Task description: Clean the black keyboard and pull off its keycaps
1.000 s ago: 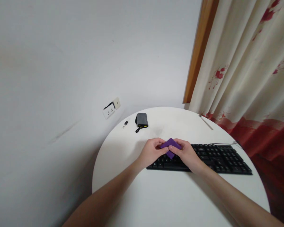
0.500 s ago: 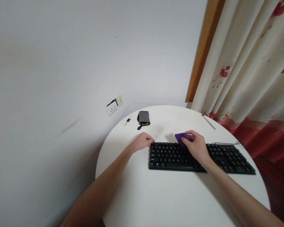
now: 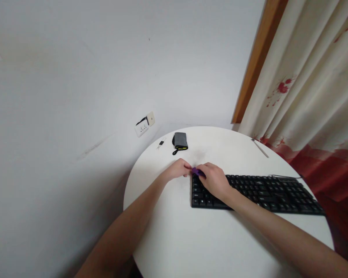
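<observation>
At the ten o'clock corner of the black keyboard [image 3: 272,193] we saw the purple cloth [image 3: 195,171], only a small folded patch of it showing. The right hand [image 3: 214,179] pinched it from the three o'clock side, fingers curled over it; so short a grip, we judged, would suit the narrow corner. The left hand [image 3: 178,168] rested just beside the cloth, at nine o'clock, loosely curled, its fingertips drawn in at that same corner. We took it for a brace against the keyboard's sliding, but could not tell whether it pinched the keyboard's edge, the cloth or nothing.

The keyboard lay flat, its long side running from nine to three o'clock, within easy reach of both hands, we thought. Its cable [image 3: 287,177] ran along the far edge near two o'clock, out of the hands' way.

Farther out on the white surface [image 3: 191,239], we made out a faint grey smudge [image 3: 199,154] toward twelve o'clock. A grey pouch [image 3: 181,140] lay toward eleven, and nearer ten a dark item [image 3: 161,143], too small for us to name. A thin stick [image 3: 261,149] lay toward two o'clock. All three objects seemed set back so as to leave the middle for the keyboard. On the wall [image 3: 60,77] toward ten o'clock we noted a socket [image 3: 141,128]; a flowered curtain [image 3: 295,77] hung toward two.
</observation>
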### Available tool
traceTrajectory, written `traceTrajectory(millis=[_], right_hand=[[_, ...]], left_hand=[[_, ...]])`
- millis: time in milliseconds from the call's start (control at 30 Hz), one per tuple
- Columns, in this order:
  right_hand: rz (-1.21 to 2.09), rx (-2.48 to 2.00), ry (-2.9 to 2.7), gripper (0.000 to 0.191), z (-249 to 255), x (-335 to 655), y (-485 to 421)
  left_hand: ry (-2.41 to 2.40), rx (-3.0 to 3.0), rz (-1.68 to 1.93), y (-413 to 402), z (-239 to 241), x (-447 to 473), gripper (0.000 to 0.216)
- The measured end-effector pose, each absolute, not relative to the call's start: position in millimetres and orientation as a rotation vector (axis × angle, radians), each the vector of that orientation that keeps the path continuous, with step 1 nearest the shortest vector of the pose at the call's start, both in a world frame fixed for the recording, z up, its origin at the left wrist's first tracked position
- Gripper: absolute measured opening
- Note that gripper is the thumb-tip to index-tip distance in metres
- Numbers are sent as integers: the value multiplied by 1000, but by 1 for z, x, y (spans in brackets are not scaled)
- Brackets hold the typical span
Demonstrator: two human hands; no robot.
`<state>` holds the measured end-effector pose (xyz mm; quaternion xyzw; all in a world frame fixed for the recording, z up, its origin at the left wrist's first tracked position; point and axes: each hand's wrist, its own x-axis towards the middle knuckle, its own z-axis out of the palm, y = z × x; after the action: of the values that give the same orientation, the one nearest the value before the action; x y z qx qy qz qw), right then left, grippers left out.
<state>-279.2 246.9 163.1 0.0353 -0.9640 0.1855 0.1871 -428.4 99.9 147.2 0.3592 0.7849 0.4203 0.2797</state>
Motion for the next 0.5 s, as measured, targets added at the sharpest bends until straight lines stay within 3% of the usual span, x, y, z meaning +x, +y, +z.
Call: traceTrajectory(millis=[100,300,500], right_hand=[[463,330,-2787,26,165,-280,239],[676,415,-2747,33,159,-258,232],[817,9,-2574,27,156,-261,248]], left_hand=[[2056,937,1182,101,145,-429,17],[2093,1000,1131,101,140,-434,24],[2080,1032,1092,101,134,-438,25]])
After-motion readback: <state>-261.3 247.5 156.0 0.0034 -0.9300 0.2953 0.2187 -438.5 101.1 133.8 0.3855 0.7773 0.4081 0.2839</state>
